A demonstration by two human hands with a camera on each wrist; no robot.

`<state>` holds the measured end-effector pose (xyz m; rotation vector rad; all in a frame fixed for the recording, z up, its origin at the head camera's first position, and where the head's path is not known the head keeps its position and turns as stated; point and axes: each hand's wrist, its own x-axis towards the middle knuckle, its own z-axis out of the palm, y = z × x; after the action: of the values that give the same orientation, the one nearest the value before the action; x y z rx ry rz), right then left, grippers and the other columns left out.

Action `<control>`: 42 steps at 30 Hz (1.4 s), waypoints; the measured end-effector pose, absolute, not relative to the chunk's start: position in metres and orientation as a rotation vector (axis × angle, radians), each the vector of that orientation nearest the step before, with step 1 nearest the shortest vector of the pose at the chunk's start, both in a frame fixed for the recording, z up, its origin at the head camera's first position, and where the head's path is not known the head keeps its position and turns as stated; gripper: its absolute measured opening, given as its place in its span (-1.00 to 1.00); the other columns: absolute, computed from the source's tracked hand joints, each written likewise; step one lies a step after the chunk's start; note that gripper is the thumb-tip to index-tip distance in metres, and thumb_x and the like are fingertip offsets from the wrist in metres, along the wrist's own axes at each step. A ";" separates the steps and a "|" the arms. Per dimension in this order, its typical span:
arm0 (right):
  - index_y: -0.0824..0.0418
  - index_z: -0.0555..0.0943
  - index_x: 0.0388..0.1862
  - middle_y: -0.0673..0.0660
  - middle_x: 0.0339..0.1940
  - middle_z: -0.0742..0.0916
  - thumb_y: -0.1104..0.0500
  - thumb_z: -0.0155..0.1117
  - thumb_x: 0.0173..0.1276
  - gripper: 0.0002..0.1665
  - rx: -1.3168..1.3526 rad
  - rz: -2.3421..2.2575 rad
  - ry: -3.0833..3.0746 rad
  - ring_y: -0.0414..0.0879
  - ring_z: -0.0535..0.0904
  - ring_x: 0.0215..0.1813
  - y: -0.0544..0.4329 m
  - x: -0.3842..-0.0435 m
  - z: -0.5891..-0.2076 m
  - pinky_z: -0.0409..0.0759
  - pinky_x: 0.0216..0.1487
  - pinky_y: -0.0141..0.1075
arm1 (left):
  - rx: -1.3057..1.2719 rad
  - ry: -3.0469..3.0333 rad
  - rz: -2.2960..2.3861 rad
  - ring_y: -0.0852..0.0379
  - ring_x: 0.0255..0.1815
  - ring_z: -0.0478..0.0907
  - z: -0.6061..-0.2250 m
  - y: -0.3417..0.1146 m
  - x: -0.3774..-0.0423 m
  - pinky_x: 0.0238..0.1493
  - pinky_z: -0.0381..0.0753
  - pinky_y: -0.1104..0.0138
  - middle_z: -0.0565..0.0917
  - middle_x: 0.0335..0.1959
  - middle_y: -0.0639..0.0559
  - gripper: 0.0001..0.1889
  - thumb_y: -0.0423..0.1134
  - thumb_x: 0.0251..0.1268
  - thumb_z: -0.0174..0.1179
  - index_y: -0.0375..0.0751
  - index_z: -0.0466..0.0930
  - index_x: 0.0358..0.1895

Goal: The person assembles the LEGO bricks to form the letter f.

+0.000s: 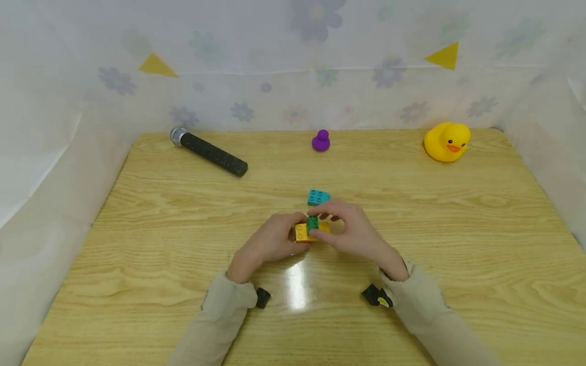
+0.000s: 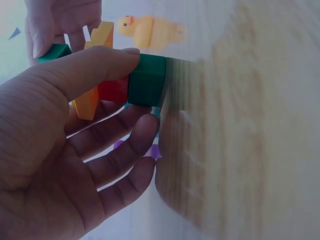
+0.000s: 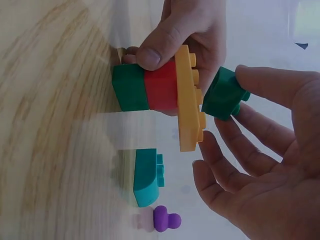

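A stack of toy building blocks stands on the table: a green block (image 3: 131, 88) at the bottom, a red block (image 3: 161, 86) on it, and a long yellow block (image 3: 187, 120) with studs on top. My left hand (image 1: 278, 238) grips the stack low, its thumb across the red and lower green blocks in both wrist views. With thumb and fingers my right hand (image 1: 352, 231) pinches a second green block (image 3: 223, 94), which is tilted just above the yellow studs. Beyond the hands lies a teal block (image 1: 318, 196) with one rounded end.
A black microphone (image 1: 212, 154) lies at the back left. Near the back edge are a small purple duck-shaped figure (image 1: 321, 141) and, to the right, a yellow rubber duck (image 1: 447, 142). Flowered white curtain (image 1: 284, 91) hangs behind the wooden table (image 1: 174, 218).
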<state>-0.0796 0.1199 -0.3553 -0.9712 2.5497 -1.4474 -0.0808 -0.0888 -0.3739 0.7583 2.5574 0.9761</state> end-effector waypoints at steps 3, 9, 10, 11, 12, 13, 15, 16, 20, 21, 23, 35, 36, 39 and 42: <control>0.20 0.66 -0.01 0.02 -0.09 0.72 0.25 0.45 0.16 -0.63 -0.994 -1.433 2.547 -0.07 0.58 -0.12 0.118 -0.079 -0.357 0.53 -0.14 -0.08 | 0.766 2.559 0.975 0.24 -0.50 0.41 -0.375 -0.090 -0.080 -0.46 0.42 0.40 0.58 -0.36 0.14 -0.63 -0.16 0.18 0.35 -0.14 0.54 0.03; 0.23 0.65 -0.01 0.05 -0.07 0.71 0.29 0.45 0.15 -0.61 -1.048 -1.411 2.542 -0.08 0.57 -0.07 0.115 -0.079 -0.360 0.55 -0.05 -0.09 | 0.764 2.559 0.987 0.25 -0.57 0.40 -0.374 -0.091 -0.079 -0.53 0.41 0.41 0.53 -0.49 0.13 -0.64 -0.17 0.18 0.35 -0.12 0.54 0.03; 0.24 0.64 -0.01 0.06 -0.06 0.71 0.29 0.45 0.14 -0.61 -1.053 -1.410 2.538 -0.08 0.57 -0.06 0.115 -0.079 -0.360 0.56 -0.04 -0.10 | 0.761 2.558 0.988 0.25 -0.59 0.39 -0.374 -0.091 -0.079 -0.54 0.40 0.41 0.50 -0.53 0.13 -0.65 -0.17 0.18 0.35 -0.11 0.54 0.01; 0.25 0.64 -0.01 0.07 -0.06 0.71 0.30 0.45 0.14 -0.61 -1.058 -1.412 2.536 -0.08 0.57 -0.05 0.115 -0.079 -0.360 0.56 -0.02 -0.10 | 0.758 2.556 0.992 0.26 -0.60 0.39 -0.374 -0.091 -0.079 -0.55 0.40 0.41 0.49 -0.54 0.14 -0.65 -0.17 0.18 0.35 -0.11 0.54 0.01; 0.25 0.64 -0.01 0.07 -0.06 0.71 0.30 0.45 0.14 -0.61 -1.060 -1.414 2.536 -0.08 0.58 -0.04 0.114 -0.079 -0.360 0.56 -0.01 -0.09 | 0.756 2.554 0.994 0.26 -0.60 0.39 -0.374 -0.091 -0.079 -0.55 0.40 0.41 0.49 -0.54 0.14 -0.66 -0.17 0.18 0.35 -0.12 0.54 0.00; 0.25 0.64 -0.01 0.07 -0.06 0.71 0.30 0.45 0.13 -0.60 -1.058 -1.412 2.540 -0.08 0.58 -0.04 0.114 -0.079 -0.360 0.56 -0.01 -0.10 | 0.753 2.553 0.995 0.26 -0.60 0.40 -0.375 -0.091 -0.079 -0.56 0.41 0.41 0.49 -0.55 0.14 -0.65 -0.17 0.17 0.36 -0.12 0.54 0.00; 0.26 0.64 0.00 0.08 -0.05 0.71 0.30 0.45 0.13 -0.59 -1.060 -1.407 2.542 -0.08 0.59 -0.04 0.114 -0.079 -0.361 0.56 -0.02 -0.11 | 0.753 2.551 0.995 0.26 -0.59 0.40 -0.375 -0.091 -0.079 -0.55 0.41 0.41 0.50 -0.53 0.15 -0.62 -0.17 0.18 0.35 -0.13 0.54 0.04; 0.26 0.64 0.00 0.08 -0.04 0.71 0.30 0.45 0.13 -0.59 -1.057 -1.403 2.543 -0.08 0.59 -0.04 0.114 -0.079 -0.362 0.56 -0.03 -0.12 | 0.756 2.551 0.994 0.26 -0.59 0.40 -0.375 -0.091 -0.079 -0.54 0.41 0.41 0.50 -0.52 0.15 -0.61 -0.18 0.18 0.35 -0.14 0.53 0.07; 0.26 0.63 0.03 0.09 -0.02 0.71 0.28 0.46 0.14 -0.56 -1.041 -1.383 2.553 -0.07 0.60 -0.06 0.112 -0.077 -0.363 0.56 -0.06 -0.14 | 0.760 2.541 1.001 0.25 -0.53 0.41 -0.376 -0.092 -0.080 -0.49 0.43 0.41 0.55 -0.43 0.14 -0.52 -0.20 0.18 0.35 -0.15 0.49 0.18; 0.25 0.63 0.04 0.09 -0.02 0.71 0.27 0.46 0.14 -0.55 -1.030 -1.376 2.557 -0.06 0.60 -0.06 0.112 -0.077 -0.363 0.56 -0.06 -0.13 | 0.757 2.537 1.004 0.24 -0.53 0.41 -0.376 -0.092 -0.080 -0.49 0.43 0.40 0.56 -0.43 0.13 -0.51 -0.20 0.18 0.35 -0.14 0.49 0.19; 0.24 0.62 0.05 0.08 -0.02 0.71 0.25 0.47 0.14 -0.55 -0.999 -1.360 2.570 -0.06 0.60 -0.06 0.112 -0.076 -0.363 0.56 -0.06 -0.12 | 0.752 2.535 1.002 0.24 -0.50 0.42 -0.376 -0.091 -0.080 -0.45 0.44 0.41 0.58 -0.39 0.12 -0.49 -0.20 0.17 0.36 -0.12 0.48 0.21; 0.20 0.65 0.01 0.04 -0.05 0.73 0.21 0.49 0.13 -0.57 -0.814 -1.345 2.570 -0.06 0.60 -0.05 0.111 -0.076 -0.360 0.54 -0.05 -0.10 | 0.795 2.547 1.007 0.25 -0.59 0.37 -0.376 -0.093 -0.081 -0.55 0.38 0.42 0.49 -0.54 0.13 -0.57 -0.20 0.16 0.36 -0.16 0.53 0.10; 0.19 0.66 0.01 0.04 -0.05 0.73 0.21 0.49 0.12 -0.57 -0.795 -1.348 2.569 -0.06 0.60 -0.05 0.111 -0.076 -0.360 0.53 -0.04 -0.10 | 0.802 2.547 1.012 0.25 -0.59 0.37 -0.375 -0.092 -0.081 -0.55 0.38 0.42 0.49 -0.54 0.13 -0.58 -0.20 0.16 0.36 -0.16 0.53 0.09; 0.19 0.66 0.00 0.04 -0.06 0.73 0.20 0.50 0.11 -0.57 -0.756 -1.352 2.569 -0.06 0.60 -0.04 0.110 -0.075 -0.360 0.52 -0.04 -0.09 | 0.811 2.551 1.019 0.25 -0.58 0.38 -0.376 -0.092 -0.082 -0.54 0.38 0.42 0.49 -0.53 0.13 -0.61 -0.21 0.16 0.36 -0.17 0.53 0.05; 0.19 0.67 -0.01 0.04 -0.07 0.73 0.20 0.51 0.10 -0.58 -0.742 -1.347 2.573 -0.07 0.60 -0.05 0.109 -0.075 -0.360 0.50 -0.04 -0.08 | 0.810 2.549 1.025 0.26 -0.59 0.37 -0.376 -0.093 -0.082 -0.55 0.38 0.43 0.49 -0.53 0.13 -0.62 -0.22 0.16 0.36 -0.17 0.54 0.03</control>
<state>-0.0746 0.1091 -0.3599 -0.7423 2.5735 -1.3471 -0.0819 -0.0929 -0.3765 0.8099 2.5485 1.0250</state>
